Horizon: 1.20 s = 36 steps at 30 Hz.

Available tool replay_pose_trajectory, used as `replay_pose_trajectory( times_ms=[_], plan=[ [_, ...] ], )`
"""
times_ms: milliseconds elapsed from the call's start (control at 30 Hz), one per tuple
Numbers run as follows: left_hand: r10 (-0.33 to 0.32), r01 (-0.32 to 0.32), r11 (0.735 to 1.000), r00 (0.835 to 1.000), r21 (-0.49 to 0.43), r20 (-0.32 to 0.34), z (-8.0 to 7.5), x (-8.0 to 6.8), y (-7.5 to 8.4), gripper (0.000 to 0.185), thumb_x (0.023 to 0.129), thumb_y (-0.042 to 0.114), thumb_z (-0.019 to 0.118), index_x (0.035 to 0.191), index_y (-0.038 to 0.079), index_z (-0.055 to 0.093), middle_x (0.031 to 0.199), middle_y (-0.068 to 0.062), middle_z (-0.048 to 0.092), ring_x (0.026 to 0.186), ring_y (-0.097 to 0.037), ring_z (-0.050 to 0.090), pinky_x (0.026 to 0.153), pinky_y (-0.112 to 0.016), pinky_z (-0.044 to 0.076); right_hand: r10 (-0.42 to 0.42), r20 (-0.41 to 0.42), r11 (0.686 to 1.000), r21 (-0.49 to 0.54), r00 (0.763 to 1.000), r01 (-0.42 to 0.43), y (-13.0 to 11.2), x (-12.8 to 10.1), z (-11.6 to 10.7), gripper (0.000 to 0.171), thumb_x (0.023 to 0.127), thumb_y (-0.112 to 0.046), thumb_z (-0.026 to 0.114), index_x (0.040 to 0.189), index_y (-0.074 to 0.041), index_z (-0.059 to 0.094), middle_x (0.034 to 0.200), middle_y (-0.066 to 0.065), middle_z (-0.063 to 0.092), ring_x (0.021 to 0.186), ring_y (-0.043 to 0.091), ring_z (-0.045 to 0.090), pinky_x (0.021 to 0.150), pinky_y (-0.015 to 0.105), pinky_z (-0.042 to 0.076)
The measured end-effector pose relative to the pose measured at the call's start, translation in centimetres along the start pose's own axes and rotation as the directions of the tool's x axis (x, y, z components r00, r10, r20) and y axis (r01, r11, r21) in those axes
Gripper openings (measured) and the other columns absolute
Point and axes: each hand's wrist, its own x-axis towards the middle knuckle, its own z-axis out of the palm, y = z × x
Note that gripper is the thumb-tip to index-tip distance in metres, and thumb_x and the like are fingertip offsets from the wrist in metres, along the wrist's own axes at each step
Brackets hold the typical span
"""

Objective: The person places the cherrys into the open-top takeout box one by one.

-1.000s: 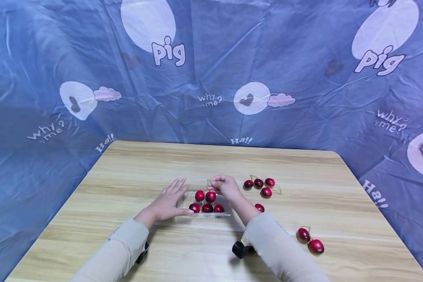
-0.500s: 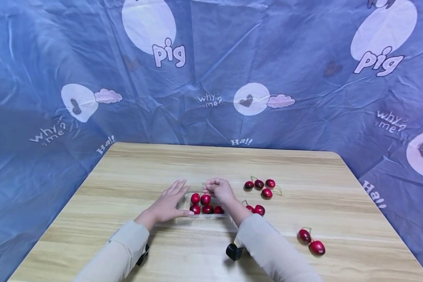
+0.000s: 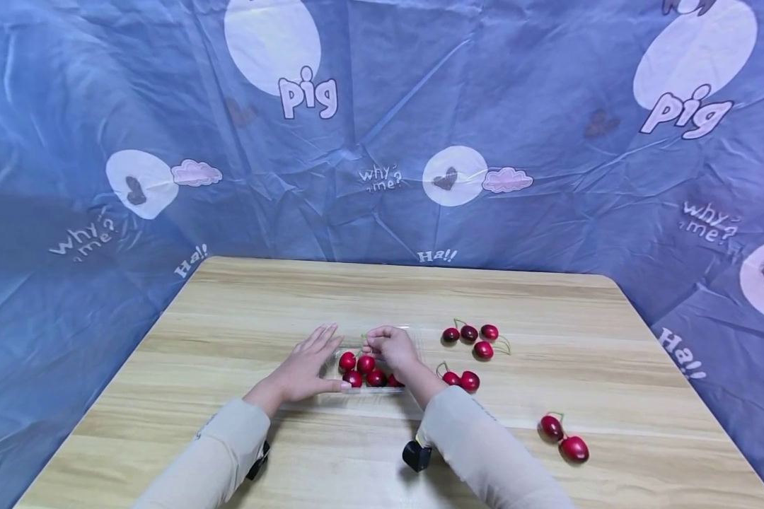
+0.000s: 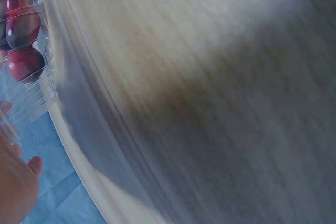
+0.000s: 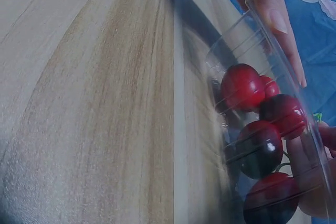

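A clear plastic box (image 5: 307, 124) stands on the wooden table, several red cherries (image 5: 242, 86) inside it. My left hand (image 3: 302, 367) rests at the box's left end, fingers straight, thumb along the near rim. At the far side, my right hand (image 3: 391, 348) pinches a green cherry stem (image 3: 363, 341) between thumb and fingers. Two cherries (image 3: 366, 364) sit just below that stem, over the lower row in the box. In the right wrist view, my right fingers (image 5: 315, 195) show partly through the clear wall. The left wrist view catches more cherries (image 4: 25, 64) behind the ribbed plastic.
To the right lie loose stemmed cherries: several at the back (image 3: 468, 334), a pair beside my right forearm (image 3: 469, 382), and another pair (image 3: 574, 449) nearer the front right. A blue printed cloth (image 3: 382, 127) hangs behind the table (image 3: 331, 297).
My right hand has moved left and slightly nearer, bringing the pinched stem and its two cherries toward the box's left end. My left hand has stayed in place.
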Motion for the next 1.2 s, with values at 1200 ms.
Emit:
replay_pose_trajectory(
  times_ms=[1200],
  plan=[
    [-0.020,0.020,1.000,1.000,-0.006,0.010,-0.09,0.07,0.20,0.092,0.069,0.066,0.050,0.138,0.012,0.021,0.144,-0.005,0.005,0.130,-0.024,0.000,0.099,-0.052,0.011,-0.040,-0.024,0.995,-0.089,0.999,0.037,-0.25,0.19,-0.12,0.015,0.080,-0.001,0.056,0.091,0.009,0.057,0.081,0.017,0.062,0.076,0.027,0.061,0.068,0.031,0.050]
  ],
)
